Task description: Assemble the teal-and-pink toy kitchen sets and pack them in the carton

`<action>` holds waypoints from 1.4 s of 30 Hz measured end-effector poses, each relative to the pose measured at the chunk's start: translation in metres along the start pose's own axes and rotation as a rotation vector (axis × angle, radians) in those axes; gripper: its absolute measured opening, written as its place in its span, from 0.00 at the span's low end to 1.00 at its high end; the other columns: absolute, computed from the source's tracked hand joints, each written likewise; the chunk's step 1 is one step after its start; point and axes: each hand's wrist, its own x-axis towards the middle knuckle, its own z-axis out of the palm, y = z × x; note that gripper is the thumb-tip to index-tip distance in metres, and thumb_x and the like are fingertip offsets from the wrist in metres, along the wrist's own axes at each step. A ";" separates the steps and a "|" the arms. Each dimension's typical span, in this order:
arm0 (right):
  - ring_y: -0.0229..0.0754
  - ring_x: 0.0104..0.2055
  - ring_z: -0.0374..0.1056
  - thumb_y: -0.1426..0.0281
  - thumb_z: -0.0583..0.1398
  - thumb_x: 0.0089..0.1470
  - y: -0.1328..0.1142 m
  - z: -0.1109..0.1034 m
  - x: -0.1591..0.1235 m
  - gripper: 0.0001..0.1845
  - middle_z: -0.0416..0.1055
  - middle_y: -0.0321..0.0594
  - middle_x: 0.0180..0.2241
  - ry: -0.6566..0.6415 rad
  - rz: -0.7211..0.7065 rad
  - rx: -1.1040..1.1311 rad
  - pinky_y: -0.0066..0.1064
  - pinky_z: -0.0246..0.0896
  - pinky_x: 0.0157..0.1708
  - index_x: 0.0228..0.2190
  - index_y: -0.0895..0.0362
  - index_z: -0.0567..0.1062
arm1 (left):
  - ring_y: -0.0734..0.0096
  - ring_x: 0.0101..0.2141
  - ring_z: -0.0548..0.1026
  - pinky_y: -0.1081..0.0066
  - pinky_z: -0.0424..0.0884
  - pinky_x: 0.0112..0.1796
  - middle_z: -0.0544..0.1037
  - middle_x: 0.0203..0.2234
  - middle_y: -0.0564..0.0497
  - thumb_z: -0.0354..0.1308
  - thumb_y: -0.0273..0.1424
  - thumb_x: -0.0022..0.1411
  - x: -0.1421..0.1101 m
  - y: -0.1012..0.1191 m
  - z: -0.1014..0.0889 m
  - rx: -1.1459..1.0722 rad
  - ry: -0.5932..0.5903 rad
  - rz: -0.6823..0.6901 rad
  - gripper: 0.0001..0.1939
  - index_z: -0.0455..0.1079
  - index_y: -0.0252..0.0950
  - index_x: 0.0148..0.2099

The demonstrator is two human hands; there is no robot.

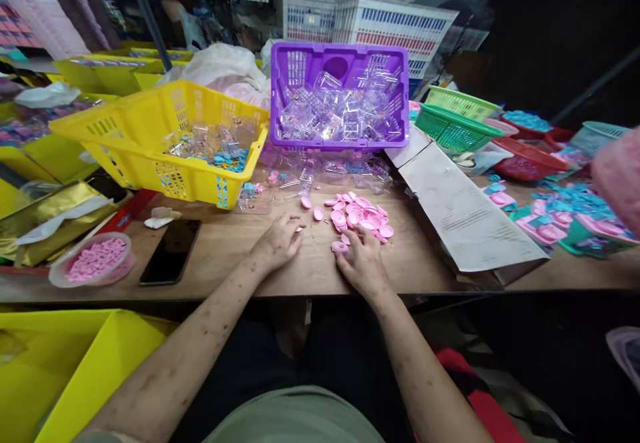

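A loose pile of small pink oval plastic pieces (353,213) lies on the wooden table in front of me. My left hand (277,243) rests left of the pile with its fingers curled, a small pink piece (299,229) at the fingertips. At the pile's near edge is my right hand (365,263), its thumb and fingers closed around another pink oval piece (340,247). Two single pink ovals (319,213) lie between my left hand and the pile. The undersides of the fingers of both hands are hidden.
Behind the pile stand a purple basket (340,144) of clear plastic cases and a yellow basket (200,179). A phone (171,253) and a tub of pink parts (95,263) lie left. A cardboard piece (465,209) borders the right, with pink and blue parts (575,206) beyond.
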 end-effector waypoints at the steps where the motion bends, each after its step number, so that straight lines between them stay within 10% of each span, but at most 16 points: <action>1: 0.71 0.68 0.65 0.66 0.66 0.66 -0.001 0.006 0.007 0.29 0.68 0.60 0.67 -0.002 0.016 -0.009 0.73 0.65 0.67 0.66 0.54 0.78 | 0.52 0.61 0.77 0.50 0.76 0.67 0.78 0.59 0.41 0.62 0.26 0.71 0.004 0.002 0.000 0.021 -0.012 0.007 0.15 0.78 0.39 0.58; 9: 0.55 0.64 0.74 0.68 0.61 0.72 -0.004 0.015 0.010 0.18 0.76 0.51 0.61 -0.055 -0.095 0.128 0.54 0.73 0.67 0.60 0.51 0.81 | 0.41 0.61 0.71 0.38 0.70 0.65 0.78 0.61 0.38 0.59 0.30 0.73 -0.004 -0.005 0.000 0.145 0.002 -0.089 0.16 0.80 0.41 0.59; 18: 0.56 0.67 0.73 0.65 0.64 0.69 -0.011 0.006 0.001 0.30 0.72 0.54 0.65 -0.044 -0.090 0.172 0.51 0.73 0.68 0.69 0.53 0.73 | 0.42 0.62 0.72 0.43 0.65 0.61 0.80 0.63 0.42 0.64 0.40 0.74 -0.008 0.009 0.000 0.112 -0.088 0.079 0.17 0.80 0.45 0.61; 24: 0.53 0.60 0.80 0.62 0.61 0.73 -0.020 0.002 -0.007 0.16 0.80 0.50 0.58 -0.095 -0.119 0.171 0.47 0.78 0.63 0.55 0.52 0.84 | 0.48 0.58 0.75 0.44 0.62 0.61 0.85 0.52 0.43 0.62 0.35 0.76 -0.004 0.012 -0.001 0.019 -0.134 0.093 0.07 0.79 0.39 0.45; 34: 0.62 0.59 0.76 0.50 0.61 0.72 -0.009 0.026 0.015 0.25 0.80 0.52 0.57 -0.042 -0.308 0.115 0.59 0.73 0.63 0.59 0.51 0.83 | 0.57 0.63 0.77 0.54 0.75 0.61 0.84 0.62 0.56 0.61 0.30 0.75 -0.011 0.037 -0.018 0.216 -0.060 0.029 0.14 0.81 0.50 0.57; 42: 0.58 0.50 0.78 0.53 0.60 0.75 -0.026 0.041 0.021 0.19 0.84 0.47 0.46 -0.036 -0.318 0.132 0.57 0.74 0.56 0.43 0.49 0.87 | 0.53 0.55 0.81 0.53 0.77 0.62 0.85 0.52 0.42 0.54 0.36 0.78 -0.085 0.005 -0.126 0.187 0.294 -0.324 0.13 0.78 0.40 0.54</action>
